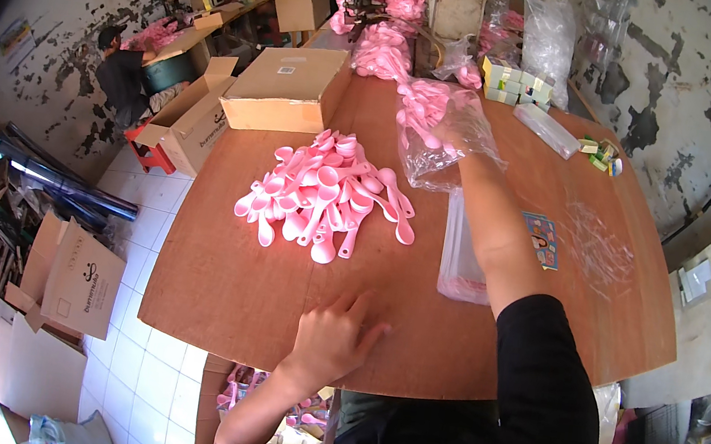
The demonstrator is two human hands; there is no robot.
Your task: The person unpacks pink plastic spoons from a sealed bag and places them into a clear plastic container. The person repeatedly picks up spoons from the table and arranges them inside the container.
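Pink plastic spoons [328, 191] lie heaped on the brown wooden table [229, 295], in front of me and slightly left. My left hand [329, 337] rests at the near table edge, fingers stretched out and apart, holding nothing. My right arm reaches far forward to a clear plastic bag [430, 164] with more pink spoons [425, 105] at its far end. At the bag's right side, my right hand [451, 134] is partly covered by the film, so its fingers do not show clearly. Under my right forearm lies a stack of clear plastic sleeves [463, 259].
A closed cardboard box [288, 87] stands at the far left of the table, an open carton [194, 115] beside it. Right of my arm lie a printed card [542, 240] and loose film [600, 243]. Small boxes [513, 81] stand at the back. A person [128, 75] sits far left.
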